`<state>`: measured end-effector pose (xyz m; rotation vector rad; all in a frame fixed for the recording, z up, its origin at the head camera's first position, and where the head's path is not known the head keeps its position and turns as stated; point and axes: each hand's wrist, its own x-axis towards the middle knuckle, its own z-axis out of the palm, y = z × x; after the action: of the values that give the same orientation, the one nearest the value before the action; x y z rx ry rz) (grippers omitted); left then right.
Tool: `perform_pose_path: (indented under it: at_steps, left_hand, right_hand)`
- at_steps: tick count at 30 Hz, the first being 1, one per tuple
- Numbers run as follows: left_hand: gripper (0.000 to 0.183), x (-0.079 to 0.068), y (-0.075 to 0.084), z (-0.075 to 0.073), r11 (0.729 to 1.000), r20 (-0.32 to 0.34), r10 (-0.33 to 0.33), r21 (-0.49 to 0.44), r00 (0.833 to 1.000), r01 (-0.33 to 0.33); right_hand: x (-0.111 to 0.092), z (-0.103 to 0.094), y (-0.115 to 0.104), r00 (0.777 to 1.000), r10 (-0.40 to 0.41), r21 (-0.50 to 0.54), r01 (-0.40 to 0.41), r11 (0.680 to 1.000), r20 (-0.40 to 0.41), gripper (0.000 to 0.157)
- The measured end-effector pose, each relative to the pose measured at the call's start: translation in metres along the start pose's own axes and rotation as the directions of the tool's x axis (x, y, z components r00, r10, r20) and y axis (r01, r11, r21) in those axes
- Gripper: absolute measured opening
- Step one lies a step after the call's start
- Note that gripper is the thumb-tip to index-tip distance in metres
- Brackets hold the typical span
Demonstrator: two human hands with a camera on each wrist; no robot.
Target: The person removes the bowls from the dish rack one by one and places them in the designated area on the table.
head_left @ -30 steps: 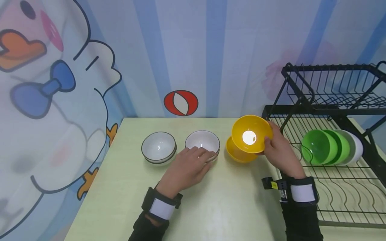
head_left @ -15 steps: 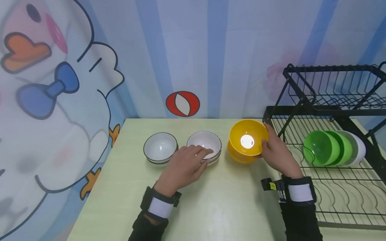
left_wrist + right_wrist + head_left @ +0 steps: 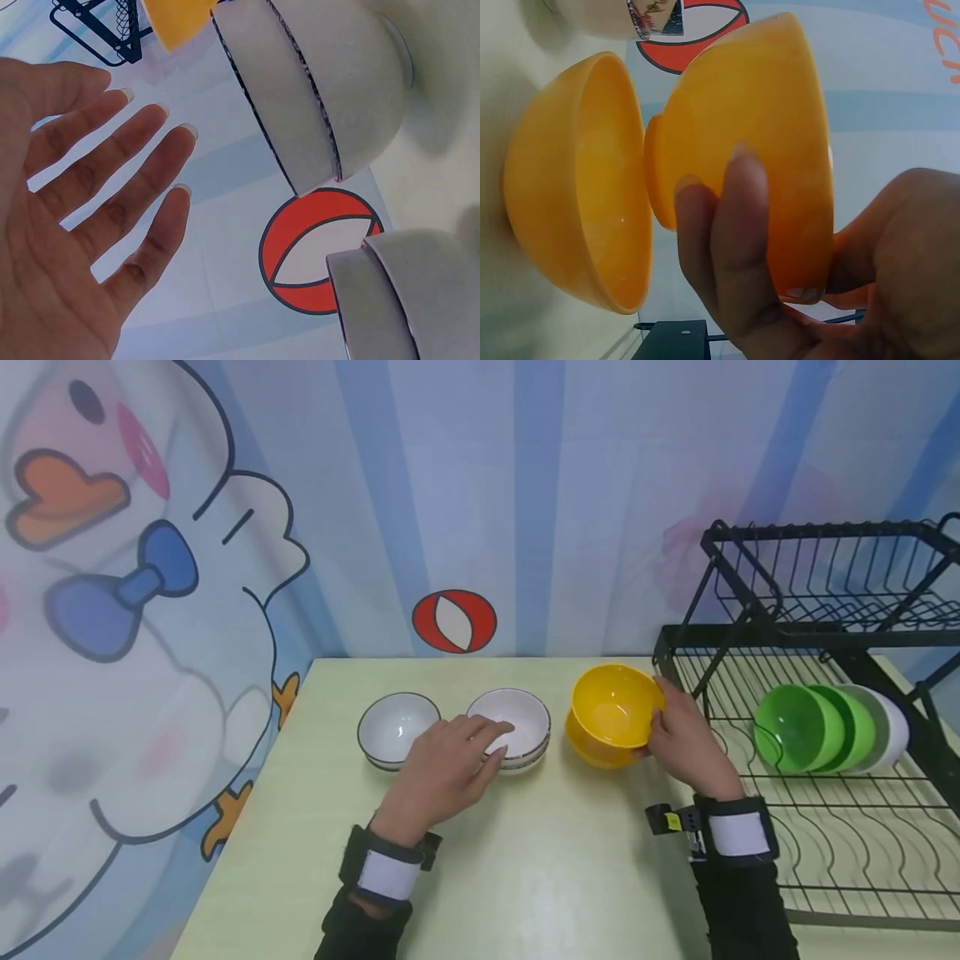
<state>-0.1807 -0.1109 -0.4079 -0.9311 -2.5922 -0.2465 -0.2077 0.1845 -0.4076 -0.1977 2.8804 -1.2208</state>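
My right hand (image 3: pixel 693 747) grips a yellow bowl (image 3: pixel 615 706) by its right side, thumb at the rim and fingers under the outer wall. A second yellow bowl (image 3: pixel 547 172) stands on the table just below it; in the right wrist view the held bowl's foot is at the lower bowl's mouth, not nested inside. My left hand (image 3: pixel 442 768) hovers in front of the middle stack of white dark-rimmed bowls (image 3: pixel 517 714). Its fingers are spread and loosely bent, apart from the bowls (image 3: pixel 360 90) in the left wrist view. Another white stack (image 3: pixel 393 727) is partly behind that hand.
On the right stands a black wire dish rack (image 3: pixel 847 793) with two tiers. Green bowls (image 3: pixel 798 727) and a white bowl (image 3: pixel 888 727) lean in its lower tier. A patterned cloth wall (image 3: pixel 480 485) rises behind the pale table (image 3: pixel 540 877).
The yellow bowl in my right hand has come down and slightly left, over the lower one. My left hand has drawn back from the middle white stack, toward the left.
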Motion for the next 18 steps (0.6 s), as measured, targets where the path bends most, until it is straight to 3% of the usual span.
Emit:
perform_pose_path:
  at_steps: [11, 18]
  left_hand:
    - [0.031, -0.007, -0.017, -0.006, 0.998, -0.060, -0.053, -0.022, 0.997, 0.051]
    - [0.034, -0.013, -0.028, -0.012, 0.993, -0.058, -0.119, -0.033, 0.991, 0.117]
  right_hand:
    - [0.003, 0.008, 0.002, 0.998, 0.065, -0.070, -0.066, 0.995, -0.013, 0.049]
    - [0.005, 0.014, 0.006, 0.999, 0.049, -0.064, -0.050, 0.997, -0.014, 0.048]
